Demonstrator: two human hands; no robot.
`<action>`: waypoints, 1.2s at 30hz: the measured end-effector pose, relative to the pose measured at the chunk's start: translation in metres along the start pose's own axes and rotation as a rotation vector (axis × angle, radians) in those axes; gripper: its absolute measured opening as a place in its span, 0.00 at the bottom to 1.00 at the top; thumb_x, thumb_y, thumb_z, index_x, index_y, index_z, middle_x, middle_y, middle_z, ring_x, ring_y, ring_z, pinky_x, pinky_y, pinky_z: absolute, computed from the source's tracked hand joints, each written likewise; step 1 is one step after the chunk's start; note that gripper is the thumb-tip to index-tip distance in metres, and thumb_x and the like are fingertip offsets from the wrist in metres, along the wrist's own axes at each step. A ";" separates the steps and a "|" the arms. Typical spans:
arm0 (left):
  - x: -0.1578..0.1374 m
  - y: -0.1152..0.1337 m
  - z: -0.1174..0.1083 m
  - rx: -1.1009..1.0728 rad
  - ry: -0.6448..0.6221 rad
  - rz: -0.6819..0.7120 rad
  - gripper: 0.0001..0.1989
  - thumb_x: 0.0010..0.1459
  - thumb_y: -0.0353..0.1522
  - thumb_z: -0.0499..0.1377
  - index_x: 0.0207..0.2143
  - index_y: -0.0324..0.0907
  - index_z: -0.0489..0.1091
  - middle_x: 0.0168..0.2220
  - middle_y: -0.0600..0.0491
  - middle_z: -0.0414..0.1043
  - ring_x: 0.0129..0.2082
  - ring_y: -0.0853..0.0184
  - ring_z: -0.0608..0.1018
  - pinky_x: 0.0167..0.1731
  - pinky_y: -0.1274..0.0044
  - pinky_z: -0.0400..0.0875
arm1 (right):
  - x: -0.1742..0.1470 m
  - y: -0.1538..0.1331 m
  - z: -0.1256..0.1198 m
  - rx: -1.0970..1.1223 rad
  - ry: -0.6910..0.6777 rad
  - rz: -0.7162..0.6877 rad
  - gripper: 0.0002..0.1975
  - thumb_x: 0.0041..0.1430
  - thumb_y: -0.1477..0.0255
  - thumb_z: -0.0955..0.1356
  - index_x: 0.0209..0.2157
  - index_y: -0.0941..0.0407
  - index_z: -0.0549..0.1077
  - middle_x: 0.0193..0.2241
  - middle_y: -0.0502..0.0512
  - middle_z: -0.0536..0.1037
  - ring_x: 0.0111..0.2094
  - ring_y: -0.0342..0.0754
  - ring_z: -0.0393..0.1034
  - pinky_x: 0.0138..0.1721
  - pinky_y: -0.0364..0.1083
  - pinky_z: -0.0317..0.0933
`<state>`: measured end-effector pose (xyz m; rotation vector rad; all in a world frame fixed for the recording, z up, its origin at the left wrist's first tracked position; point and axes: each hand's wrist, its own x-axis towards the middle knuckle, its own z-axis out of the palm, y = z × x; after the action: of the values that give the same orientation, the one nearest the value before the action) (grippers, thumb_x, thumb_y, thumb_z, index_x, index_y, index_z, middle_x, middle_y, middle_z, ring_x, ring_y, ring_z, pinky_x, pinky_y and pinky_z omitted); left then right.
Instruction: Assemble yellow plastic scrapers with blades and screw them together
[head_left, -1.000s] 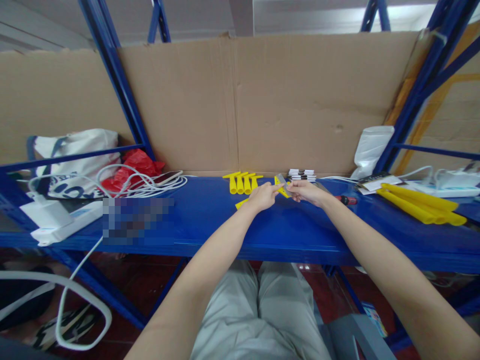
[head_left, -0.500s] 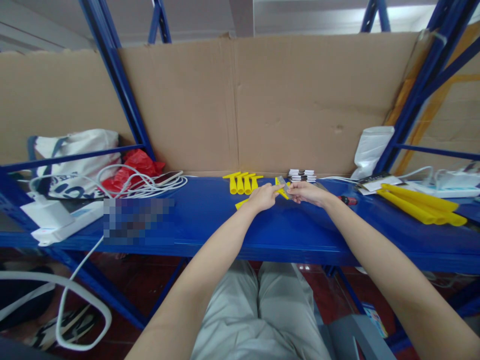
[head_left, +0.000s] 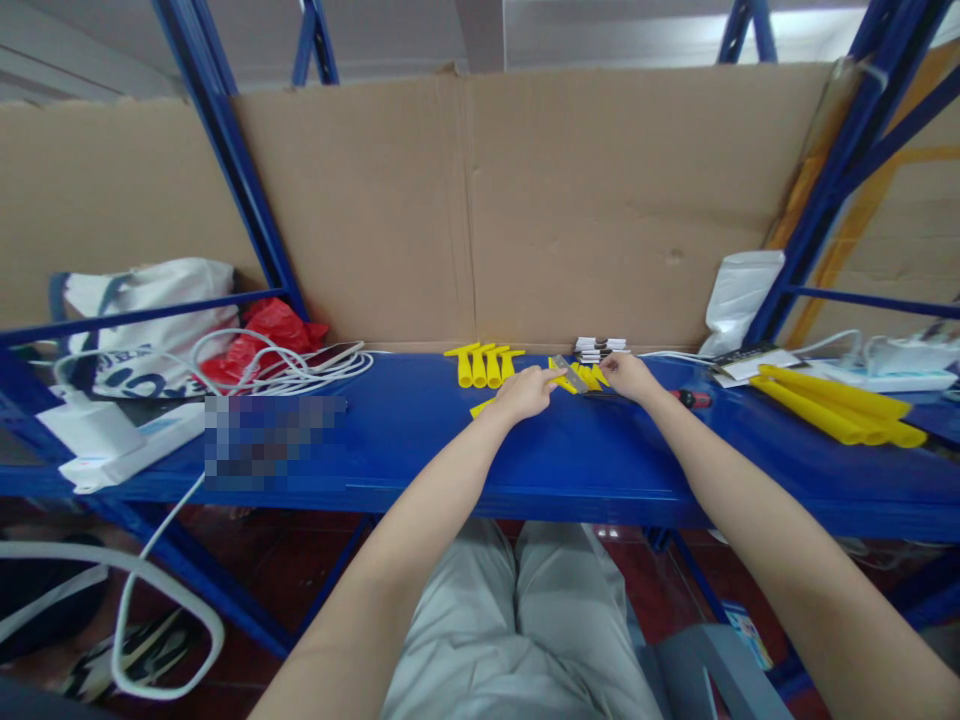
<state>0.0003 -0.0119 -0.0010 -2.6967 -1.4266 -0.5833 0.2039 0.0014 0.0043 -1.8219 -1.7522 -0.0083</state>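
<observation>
My left hand (head_left: pixel 529 393) is closed on a yellow plastic scraper head with a flat grey metal blade (head_left: pixel 575 376) lying across it. To the right, my right hand (head_left: pixel 628 376) has its fingertips together at several small yellow pieces (head_left: pixel 595 377); whether it grips one is too small to tell. Behind it stand stacked white packets with dark bands (head_left: pixel 596 346). Several yellow T-shaped handles (head_left: pixel 480 370) stand in a row left of my hands. Another yellow part (head_left: pixel 480 408) is partly hidden by my left wrist. A red-and-black screwdriver (head_left: pixel 694 399) lies beside my right wrist.
Yellow tubular handles (head_left: pixel 840 410) lie at the right, near a white power strip (head_left: pixel 892 372). Coiled white cable (head_left: pixel 300 365), a red bag (head_left: pixel 259 340) and a white cloth bag (head_left: pixel 150 320) lie at the left. A cardboard wall (head_left: pixel 570 210) closes the back of the blue shelf (head_left: pixel 420 450).
My right hand has left the metal blade and moved right to the small yellow pieces, which now show. My left hand stays in place with the scraper head.
</observation>
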 end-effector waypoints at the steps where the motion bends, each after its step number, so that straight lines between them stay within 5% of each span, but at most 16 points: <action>1: 0.000 0.000 0.000 -0.001 -0.003 0.001 0.21 0.62 0.35 0.47 0.57 0.52 0.59 0.49 0.52 0.69 0.49 0.62 0.71 0.48 0.72 0.64 | 0.001 0.004 0.000 -0.091 -0.012 -0.009 0.10 0.51 0.80 0.62 0.31 0.60 0.74 0.36 0.61 0.78 0.39 0.49 0.71 0.39 0.42 0.60; 8: -0.001 -0.001 0.003 -0.006 -0.112 -0.014 0.20 0.60 0.34 0.49 0.54 0.52 0.64 0.53 0.54 0.68 0.51 0.62 0.71 0.48 0.73 0.65 | 0.000 0.005 0.005 -0.275 -0.184 0.009 0.16 0.55 0.74 0.60 0.40 0.59 0.76 0.42 0.61 0.77 0.44 0.51 0.70 0.42 0.43 0.60; 21: -0.002 0.000 0.000 -0.043 -0.152 -0.019 0.20 0.60 0.34 0.49 0.55 0.51 0.63 0.54 0.55 0.66 0.52 0.62 0.70 0.50 0.71 0.64 | -0.001 0.002 0.006 -0.411 -0.191 0.186 0.19 0.55 0.64 0.62 0.42 0.61 0.74 0.48 0.68 0.70 0.54 0.61 0.57 0.49 0.59 0.53; 31: -0.001 -0.001 0.002 -0.043 -0.150 -0.002 0.21 0.60 0.34 0.48 0.56 0.50 0.62 0.55 0.55 0.65 0.53 0.63 0.69 0.51 0.72 0.63 | 0.001 0.003 0.007 -0.511 -0.161 0.112 0.19 0.56 0.77 0.59 0.48 0.64 0.70 0.48 0.69 0.70 0.54 0.57 0.58 0.50 0.55 0.51; 36: -0.002 0.000 0.001 -0.029 -0.147 0.006 0.21 0.60 0.34 0.48 0.57 0.49 0.61 0.55 0.54 0.65 0.53 0.63 0.69 0.49 0.72 0.64 | 0.000 0.004 0.007 -0.472 -0.128 0.162 0.20 0.55 0.75 0.60 0.48 0.65 0.70 0.48 0.70 0.70 0.53 0.58 0.59 0.49 0.55 0.52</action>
<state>-0.0007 -0.0135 -0.0024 -2.8184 -1.4524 -0.4161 0.2050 0.0047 -0.0031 -2.3422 -1.7910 -0.2662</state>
